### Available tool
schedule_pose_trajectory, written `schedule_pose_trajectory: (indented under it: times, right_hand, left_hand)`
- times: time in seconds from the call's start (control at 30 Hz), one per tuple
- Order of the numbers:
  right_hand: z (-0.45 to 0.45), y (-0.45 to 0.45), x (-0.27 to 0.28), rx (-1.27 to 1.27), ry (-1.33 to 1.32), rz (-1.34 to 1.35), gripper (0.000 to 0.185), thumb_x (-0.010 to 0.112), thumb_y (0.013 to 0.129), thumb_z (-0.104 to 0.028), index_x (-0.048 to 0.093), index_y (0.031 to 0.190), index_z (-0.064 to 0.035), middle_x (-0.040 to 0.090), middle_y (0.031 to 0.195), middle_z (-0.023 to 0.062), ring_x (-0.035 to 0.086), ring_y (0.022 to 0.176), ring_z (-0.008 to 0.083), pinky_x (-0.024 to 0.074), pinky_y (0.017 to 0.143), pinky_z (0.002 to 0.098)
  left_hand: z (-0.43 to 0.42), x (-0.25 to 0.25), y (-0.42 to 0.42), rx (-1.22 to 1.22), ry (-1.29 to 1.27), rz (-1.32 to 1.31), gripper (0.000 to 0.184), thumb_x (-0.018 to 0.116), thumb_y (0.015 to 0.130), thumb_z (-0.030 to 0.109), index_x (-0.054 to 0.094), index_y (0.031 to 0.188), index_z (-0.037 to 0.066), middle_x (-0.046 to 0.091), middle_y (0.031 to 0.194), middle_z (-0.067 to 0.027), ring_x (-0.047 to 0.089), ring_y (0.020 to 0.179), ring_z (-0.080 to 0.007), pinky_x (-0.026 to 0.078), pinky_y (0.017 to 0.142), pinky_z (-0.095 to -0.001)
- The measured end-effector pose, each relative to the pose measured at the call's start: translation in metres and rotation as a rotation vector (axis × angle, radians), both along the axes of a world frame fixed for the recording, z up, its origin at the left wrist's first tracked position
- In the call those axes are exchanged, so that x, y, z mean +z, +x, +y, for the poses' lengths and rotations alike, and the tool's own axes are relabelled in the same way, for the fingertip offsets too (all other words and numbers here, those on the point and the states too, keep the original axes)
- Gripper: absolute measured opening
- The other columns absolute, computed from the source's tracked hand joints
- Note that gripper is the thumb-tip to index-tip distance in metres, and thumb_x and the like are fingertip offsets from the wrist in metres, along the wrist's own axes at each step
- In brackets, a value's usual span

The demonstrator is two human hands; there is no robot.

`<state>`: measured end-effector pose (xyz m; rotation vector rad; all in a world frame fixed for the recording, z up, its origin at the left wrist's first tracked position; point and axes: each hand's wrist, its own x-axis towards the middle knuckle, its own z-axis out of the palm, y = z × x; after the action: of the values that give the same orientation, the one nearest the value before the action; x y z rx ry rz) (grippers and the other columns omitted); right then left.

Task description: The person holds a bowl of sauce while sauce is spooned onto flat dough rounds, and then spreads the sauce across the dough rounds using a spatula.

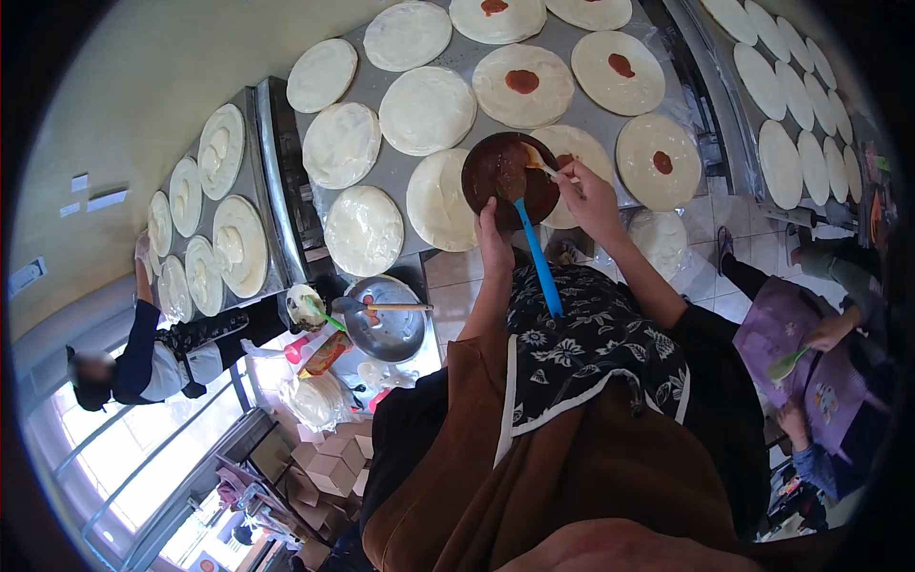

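Several rounds on the counter bear red sauce; roughly half, plain, seem not yet done. Over the counter's near edge, the left hand has its grip closed on the bowl; the right hand pinches a spoon inside.

One round-edged head view looks steeply down from close above the black-and-white floral cloth apron at centre, facing the flat grey table at upper centre
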<state>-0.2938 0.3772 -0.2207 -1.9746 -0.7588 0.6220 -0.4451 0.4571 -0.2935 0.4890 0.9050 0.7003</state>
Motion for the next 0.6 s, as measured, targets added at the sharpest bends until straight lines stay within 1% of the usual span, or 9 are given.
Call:
schedule_pose_trajectory:
  times: [0.03, 0.13, 0.23, 0.33, 0.43, 0.53, 0.57, 0.6]
  right_hand:
    - [-0.001, -0.001, 0.007, -0.010, -0.034, 0.058, 0.019, 0.056, 0.086, -0.022, 0.058, 0.089, -0.0037, 0.064, 0.070, 0.0102, 0.063, 0.061, 0.0219, 0.0462, 0.054, 0.0313]
    - [-0.006, -0.003, 0.005, -0.051, -0.007, 0.078, 0.019, 0.056, 0.088, -0.022, 0.058, 0.088, -0.0035, 0.061, 0.064, 0.0058, 0.058, 0.053, 0.0135, 0.0416, 0.049, 0.0266]
    - [-0.014, 0.001, -0.011, -0.051, 0.039, 0.427, 0.018, 0.054, 0.090, -0.022, 0.058, 0.089, -0.0035, 0.055, 0.060, 0.0002, 0.044, 0.045, 0.0053, 0.0336, 0.043, 0.0211]
    - [-0.021, 0.004, -0.007, -0.014, 0.263, 0.738, 0.018, 0.052, 0.092, -0.021, 0.057, 0.091, -0.0036, 0.049, 0.058, -0.0049, 0.033, 0.044, 0.0007, 0.0257, 0.042, 0.0169]
    - [-0.031, 0.008, 0.002, 0.011, 0.264, 0.766, 0.016, 0.050, 0.093, -0.019, 0.056, 0.092, -0.0038, 0.049, 0.058, -0.0062, 0.031, 0.044, 0.0008, 0.0241, 0.042, 0.0156]
    - [-0.041, 0.015, 0.000, -0.048, 0.228, 0.665, 0.018, 0.052, 0.091, -0.022, 0.056, 0.092, -0.0043, 0.048, 0.056, -0.0062, 0.033, 0.045, 0.0003, 0.0264, 0.042, 0.0166]
    - [-0.047, 0.021, -0.011, -0.055, 0.140, 0.538, 0.018, 0.053, 0.090, -0.023, 0.056, 0.092, -0.0047, 0.050, 0.056, -0.0043, 0.037, 0.045, 0.0025, 0.0299, 0.043, 0.0188]
    - [-0.053, 0.028, -0.031, -0.060, 0.052, 0.412, 0.019, 0.055, 0.089, -0.024, 0.057, 0.092, -0.0051, 0.052, 0.056, -0.0024, 0.042, 0.045, 0.0047, 0.0334, 0.044, 0.0211]
  left_hand:
    - [0.002, -0.004, -0.001, -0.007, -0.014, -0.017, 0.050, 0.058, 0.083, 0.033, 0.043, 0.123, 0.007, 0.050, 0.114, -0.0083, 0.051, 0.106, -0.0221, 0.043, 0.089, -0.0391]
    - [0.005, -0.019, -0.004, -0.002, 0.020, -0.082, 0.047, 0.057, 0.083, 0.033, 0.046, 0.120, 0.006, 0.052, 0.112, -0.0075, 0.051, 0.105, -0.0198, 0.043, 0.088, -0.0364]
    - [0.006, -0.018, -0.003, -0.012, -0.002, 0.014, 0.036, 0.050, 0.087, 0.035, 0.050, 0.111, 0.008, 0.058, 0.101, -0.0067, 0.057, 0.089, -0.0203, 0.047, 0.076, -0.0355]
    - [0.007, -0.009, 0.000, 0.039, -0.014, 0.032, 0.037, 0.050, 0.086, 0.037, 0.050, 0.110, 0.008, 0.058, 0.099, -0.0065, 0.057, 0.087, -0.0199, 0.047, 0.073, -0.0347]
    - [0.012, -0.033, -0.018, -0.032, -0.057, -0.024, 0.039, 0.052, 0.084, 0.038, 0.050, 0.111, 0.009, 0.058, 0.101, -0.0058, 0.056, 0.089, -0.0202, 0.046, 0.074, -0.0352]
    - [0.016, -0.016, -0.025, 0.059, -0.017, 0.017, 0.040, 0.054, 0.083, 0.039, 0.051, 0.111, 0.010, 0.058, 0.103, -0.0047, 0.055, 0.095, -0.0204, 0.044, 0.078, -0.0364]
    - [0.016, -0.002, -0.025, 0.118, -0.010, 0.047, 0.040, 0.055, 0.082, 0.039, 0.051, 0.111, 0.011, 0.057, 0.105, -0.0038, 0.054, 0.098, -0.0203, 0.042, 0.081, -0.0371]
    - [0.017, -0.003, -0.030, 0.137, -0.015, 0.059, 0.040, 0.055, 0.082, 0.039, 0.051, 0.111, 0.012, 0.058, 0.105, -0.0035, 0.054, 0.097, -0.0201, 0.042, 0.081, -0.0371]
